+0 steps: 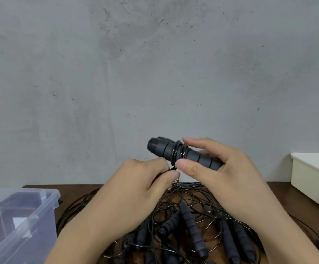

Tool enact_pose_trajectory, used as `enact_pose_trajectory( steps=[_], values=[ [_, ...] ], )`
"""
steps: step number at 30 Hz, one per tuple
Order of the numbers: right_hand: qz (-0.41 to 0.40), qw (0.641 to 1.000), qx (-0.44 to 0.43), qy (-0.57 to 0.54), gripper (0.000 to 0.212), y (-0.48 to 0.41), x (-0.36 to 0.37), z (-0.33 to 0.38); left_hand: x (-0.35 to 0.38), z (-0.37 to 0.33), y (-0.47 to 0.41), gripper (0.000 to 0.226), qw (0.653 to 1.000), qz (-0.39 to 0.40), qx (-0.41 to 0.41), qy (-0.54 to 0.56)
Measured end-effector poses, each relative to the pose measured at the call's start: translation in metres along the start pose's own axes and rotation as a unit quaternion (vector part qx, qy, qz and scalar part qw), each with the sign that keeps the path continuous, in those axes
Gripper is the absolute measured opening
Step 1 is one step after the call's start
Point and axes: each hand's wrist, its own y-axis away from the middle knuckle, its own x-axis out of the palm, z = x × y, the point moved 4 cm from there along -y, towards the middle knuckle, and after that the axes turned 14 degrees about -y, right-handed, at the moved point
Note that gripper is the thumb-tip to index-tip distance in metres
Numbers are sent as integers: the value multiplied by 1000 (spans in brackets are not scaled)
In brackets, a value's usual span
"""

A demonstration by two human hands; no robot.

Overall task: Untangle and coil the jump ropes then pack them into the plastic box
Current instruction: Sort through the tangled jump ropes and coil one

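Observation:
My right hand [219, 168] grips a pair of dark grey foam jump-rope handles [166, 149] held together above the table, pointing up and left. Thin black cord [179, 151] is wound in a few turns around the middle of the handles. My left hand [145, 183] pinches that cord just below the handles. Under both hands a tangle of black cords and several more grey handles [191, 225] lies on the brown table. A clear plastic box [40, 206] stands at the lower left.
A cream-white plastic tray [313, 178] sits at the right edge of the table [74, 193]. A bare grey concrete wall rises right behind the table. Inside the clear box something dark shows faintly.

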Motion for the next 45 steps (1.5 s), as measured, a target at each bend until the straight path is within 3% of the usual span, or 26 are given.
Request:
enact_pose_trajectory(
  steps=[3, 8, 13, 17, 20, 23, 24, 27, 31, 34, 38, 41, 45],
  values=[
    [65, 996, 48, 41, 50, -1, 0, -4, -10, 7, 3, 35, 1000, 5, -10, 28],
    [158, 978, 130, 22, 38, 4, 1, -1, -18, 11, 4, 35, 987, 33, -48, 150],
    [223, 962, 156, 33, 34, 8, -1, 6, -8, 20, 0, 47, 973, 55, -52, 217],
    [267, 950, 160, -2, 33, 14, -2, 13, -1, 27, -3, 48, 959, 67, -8, 275],
    [294, 943, 148, -42, 37, 17, 3, 18, 5, 36, -3, 59, 931, 78, 14, 357],
    [276, 948, 114, -108, 31, 16, 7, 19, 9, 41, -5, 70, 902, 59, 10, 427],
    [269, 948, 109, -132, 30, 15, 7, 19, 10, 41, -6, 66, 897, 56, 12, 439],
    [252, 948, 95, -167, 27, 13, 7, 18, 13, 46, -7, 24, 894, 55, 2, 444],
    [245, 940, 54, -231, 38, 15, 9, 19, 18, 56, -5, 12, 905, 30, -50, 420],
    [160, 954, 23, -251, 42, 10, 6, 18, 23, 42, -8, 37, 902, 19, -85, 424],
    [82, 962, -15, -260, 41, 7, 8, 13, 21, 22, -14, 52, 913, -6, -68, 403],
    [14, 963, -31, -267, 43, 4, 5, 13, 20, 19, -12, 46, 943, -12, -64, 326],
    [-31, 974, -55, -216, 38, 2, 6, 12, 22, 11, -12, 33, 990, -22, -46, 133]
  ],
)
